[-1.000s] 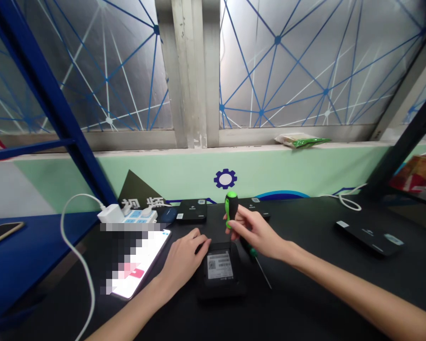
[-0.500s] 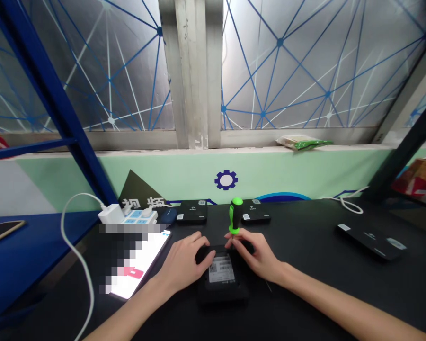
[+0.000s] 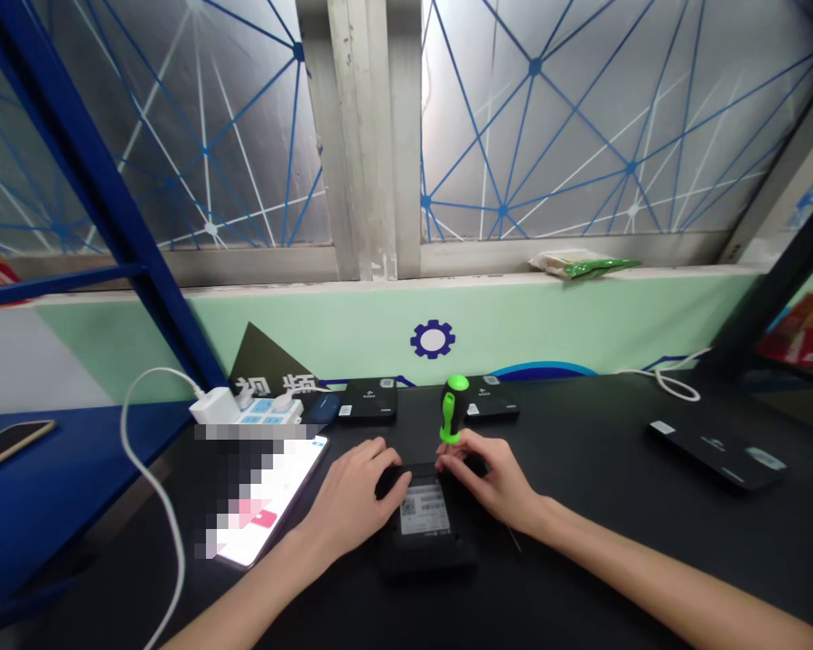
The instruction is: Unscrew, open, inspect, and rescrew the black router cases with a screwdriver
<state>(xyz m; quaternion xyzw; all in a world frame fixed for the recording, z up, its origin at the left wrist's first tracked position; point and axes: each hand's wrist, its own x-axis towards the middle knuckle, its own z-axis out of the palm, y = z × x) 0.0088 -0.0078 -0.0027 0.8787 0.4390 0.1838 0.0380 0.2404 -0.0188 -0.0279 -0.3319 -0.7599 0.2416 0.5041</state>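
A black box-shaped device (image 3: 425,552) with a white printed label lies on the dark table in front of me. My left hand (image 3: 356,492) grips its left side, thumb on top near the label. A screwdriver (image 3: 454,411) with a green and black handle stands nearly upright over the far right corner of the device. My right hand (image 3: 496,480) pinches it low, below the handle, with thumb and fingers. Its tip is hidden behind my fingers, so I cannot tell what it touches. A thin metal rod (image 3: 514,540) lies just below my right wrist.
Left of my left hand lies a lit phone (image 3: 277,501). Behind it are a power strip (image 3: 271,413) and a white cable (image 3: 155,487). Black boxes lie at the back (image 3: 368,400), behind the screwdriver (image 3: 493,398) and at right (image 3: 718,456). Another phone (image 3: 10,447) is far left.
The view has shifted slightly. The screwdriver handle looks turned a little, with its green part facing more toward me. Both hands keep their places.
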